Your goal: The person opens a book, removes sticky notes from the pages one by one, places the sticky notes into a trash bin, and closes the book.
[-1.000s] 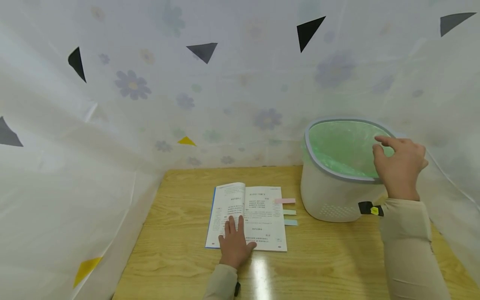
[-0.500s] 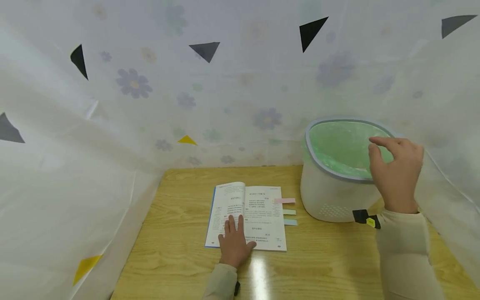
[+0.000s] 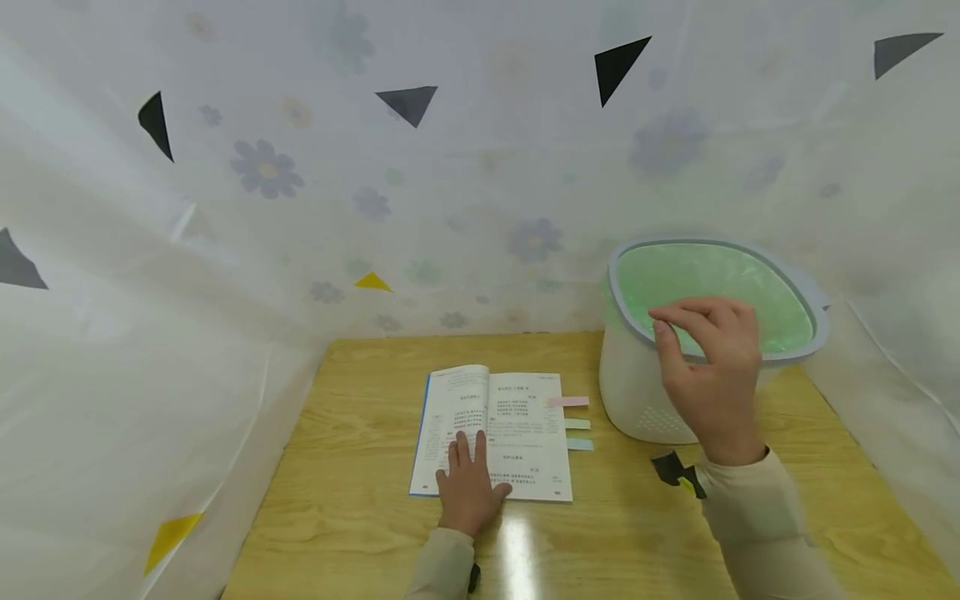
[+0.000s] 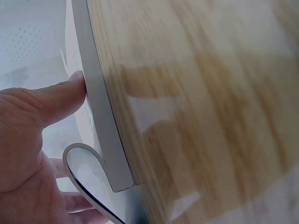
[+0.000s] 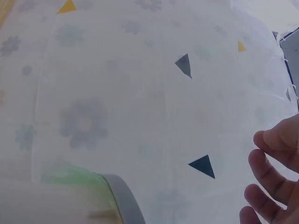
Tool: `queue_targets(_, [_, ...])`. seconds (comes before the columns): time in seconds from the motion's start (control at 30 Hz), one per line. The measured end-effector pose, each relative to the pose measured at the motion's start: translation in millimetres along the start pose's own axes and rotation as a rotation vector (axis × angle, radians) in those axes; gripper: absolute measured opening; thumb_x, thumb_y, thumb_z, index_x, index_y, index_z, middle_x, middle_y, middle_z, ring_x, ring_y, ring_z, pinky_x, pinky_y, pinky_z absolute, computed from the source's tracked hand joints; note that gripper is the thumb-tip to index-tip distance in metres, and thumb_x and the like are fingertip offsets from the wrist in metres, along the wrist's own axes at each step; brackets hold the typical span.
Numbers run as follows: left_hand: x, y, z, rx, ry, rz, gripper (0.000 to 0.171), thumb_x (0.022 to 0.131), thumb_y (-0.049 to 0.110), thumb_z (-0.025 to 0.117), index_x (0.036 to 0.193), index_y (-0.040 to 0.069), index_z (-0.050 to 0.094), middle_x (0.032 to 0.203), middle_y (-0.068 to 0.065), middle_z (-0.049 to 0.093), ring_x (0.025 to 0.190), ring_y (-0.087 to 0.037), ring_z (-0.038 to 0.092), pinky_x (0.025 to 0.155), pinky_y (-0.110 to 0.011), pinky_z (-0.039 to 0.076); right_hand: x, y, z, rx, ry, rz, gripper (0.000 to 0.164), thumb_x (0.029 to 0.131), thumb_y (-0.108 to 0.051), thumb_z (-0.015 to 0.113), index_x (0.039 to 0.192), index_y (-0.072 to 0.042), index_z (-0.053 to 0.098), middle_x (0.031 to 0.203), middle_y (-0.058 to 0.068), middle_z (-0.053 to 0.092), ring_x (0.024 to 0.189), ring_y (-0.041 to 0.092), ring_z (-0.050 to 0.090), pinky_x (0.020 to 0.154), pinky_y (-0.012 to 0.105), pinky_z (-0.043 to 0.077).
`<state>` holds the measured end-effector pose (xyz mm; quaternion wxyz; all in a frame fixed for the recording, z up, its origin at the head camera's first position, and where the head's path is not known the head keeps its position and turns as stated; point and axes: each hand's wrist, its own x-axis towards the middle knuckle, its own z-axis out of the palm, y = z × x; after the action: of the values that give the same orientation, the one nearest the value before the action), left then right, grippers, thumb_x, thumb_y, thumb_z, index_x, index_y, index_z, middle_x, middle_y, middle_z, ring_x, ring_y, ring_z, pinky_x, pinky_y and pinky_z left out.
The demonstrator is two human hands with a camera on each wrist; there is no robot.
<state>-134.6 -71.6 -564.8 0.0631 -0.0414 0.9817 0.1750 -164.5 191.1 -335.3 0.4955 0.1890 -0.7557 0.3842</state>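
An open book (image 3: pixel 525 458) with printed pages lies on the wooden table. Pink (image 3: pixel 568 402), pale green (image 3: pixel 578 424) and light blue (image 3: pixel 581 445) index tabs stick out from its right edge. My left hand (image 3: pixel 471 492) rests on the lower part of the book, fingers spread over the pages; in the left wrist view its thumb touches the page edge near a curled-up page (image 4: pixel 84 163). My right hand (image 3: pixel 712 367) is raised in front of the white trash bin (image 3: pixel 637 392), thumb and index fingertips close together, nothing visible between them.
The bin has a grey rim (image 3: pixel 817 321) and a green liner bag (image 3: pixel 780 292); it stands at the table's right. White floral sheeting (image 3: pixel 450 183) with black, grey and yellow triangles surrounds the wooden table (image 3: pixel 337 467).
My right hand has moved left from over the bin's right side to its front, and its thumb and index finger have come closer together. My left hand and the book have stayed put.
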Motion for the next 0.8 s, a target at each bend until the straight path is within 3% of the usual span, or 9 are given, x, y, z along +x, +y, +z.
queue_targets(0.13, [-0.3, -0.8, -0.3, -0.003, 0.01, 0.005, 0.097, 0.079, 0.049, 0.079, 0.155, 0.014, 0.032, 0.163, -0.024, 0.023, 0.149, -0.044, 0.026, 0.106, -0.071, 0.034, -9.5, -3.0, 12.8, 0.042, -0.047, -0.056, 0.014, 0.086, -0.006, 0.066, 0.09, 0.001, 0.077, 0.089, 0.021, 0.068, 0.093, 0.043, 0.054, 0.097, 0.03, 0.034])
queue_targets(0.3, [-0.4, -1.2, 0.9, -0.004, 0.009, 0.006, 0.097, 0.078, 0.049, 0.079, 0.155, 0.014, 0.032, 0.163, -0.024, 0.023, 0.149, -0.043, 0.026, 0.105, -0.071, 0.034, -27.1, -3.2, 29.6, 0.052, -0.148, -0.085, 0.012, 0.084, -0.003, 0.067, 0.091, 0.0, 0.077, 0.09, 0.019, 0.069, 0.094, 0.039, 0.055, 0.091, 0.039, 0.04])
queue_targets(0.43, [0.3, -1.2, 1.9, -0.001, 0.002, 0.004, 0.098, 0.079, 0.05, 0.078, 0.156, 0.015, 0.03, 0.163, -0.023, 0.021, 0.15, -0.043, 0.026, 0.106, -0.071, 0.034, -42.9, -4.3, 39.1, 0.048, -0.253, -0.051, 0.01, 0.083, 0.0, 0.071, 0.091, -0.002, 0.077, 0.091, 0.014, 0.069, 0.095, 0.033, 0.056, 0.087, 0.04, 0.042])
queue_targets(0.8, [1.4, -1.2, 1.9, 0.013, 0.019, 0.011, 0.098, 0.078, 0.051, 0.078, 0.156, 0.015, 0.031, 0.163, -0.023, 0.022, 0.149, -0.042, 0.027, 0.105, -0.069, 0.036, -74.6, 7.4, 66.5, 0.012, -0.438, 0.078, 0.008, 0.083, -0.003, 0.074, 0.091, -0.005, 0.076, 0.093, 0.01, 0.071, 0.093, 0.028, 0.057, 0.081, 0.041, 0.043])
